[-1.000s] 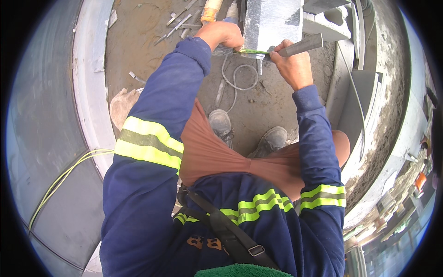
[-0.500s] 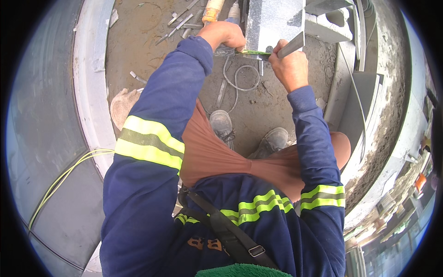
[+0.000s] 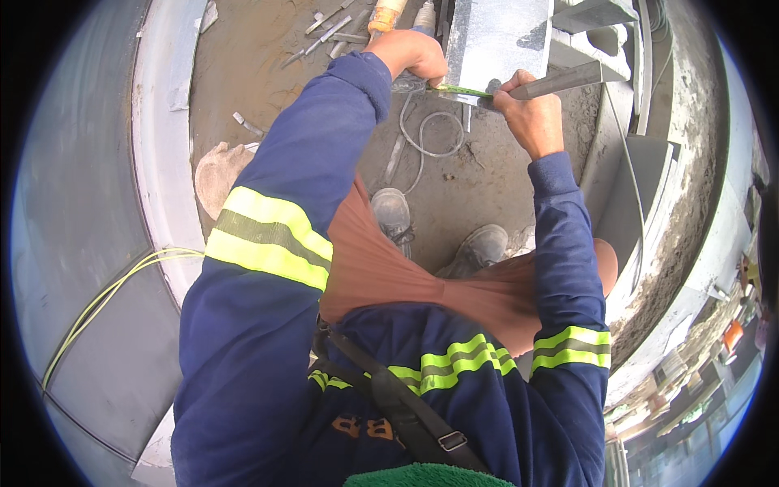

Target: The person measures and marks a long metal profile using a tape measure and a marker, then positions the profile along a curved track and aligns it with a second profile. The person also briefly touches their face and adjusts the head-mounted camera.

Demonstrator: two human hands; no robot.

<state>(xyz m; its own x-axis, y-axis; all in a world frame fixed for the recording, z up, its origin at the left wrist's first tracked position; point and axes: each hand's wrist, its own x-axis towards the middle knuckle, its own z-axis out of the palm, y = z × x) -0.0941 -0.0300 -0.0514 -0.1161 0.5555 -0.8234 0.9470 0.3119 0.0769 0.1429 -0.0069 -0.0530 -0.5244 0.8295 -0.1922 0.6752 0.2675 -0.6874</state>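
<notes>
A pale grey stone slab (image 3: 497, 45) lies in front of me, and a green tape measure (image 3: 466, 90) is stretched along its near edge. My left hand (image 3: 412, 55) is curled at the left corner, pinching the tape; the fingertips are partly hidden. At the right corner my right hand (image 3: 534, 118) is closed round a flat grey bar (image 3: 564, 82), which sticks out to the right. Its fingers are close to the tape's right end; whether they also grip the tape is unclear. A dark rounded spot (image 3: 492, 86) shows at the slab edge beside these fingers.
A looped grey cable (image 3: 442, 134) lies on the muddy ground below the slab. An orange-yellow cylindrical thing (image 3: 386, 16) stands beyond my left hand, with narrow offcuts (image 3: 329, 32) beside it. Grey blocks (image 3: 596, 16) are at right; a glove (image 3: 219, 174) lies at left.
Both hands and the slab appear slightly further right in the view. The grey bar in my right hand has swung flatter and points more to the right. The tape is still stretched across.
</notes>
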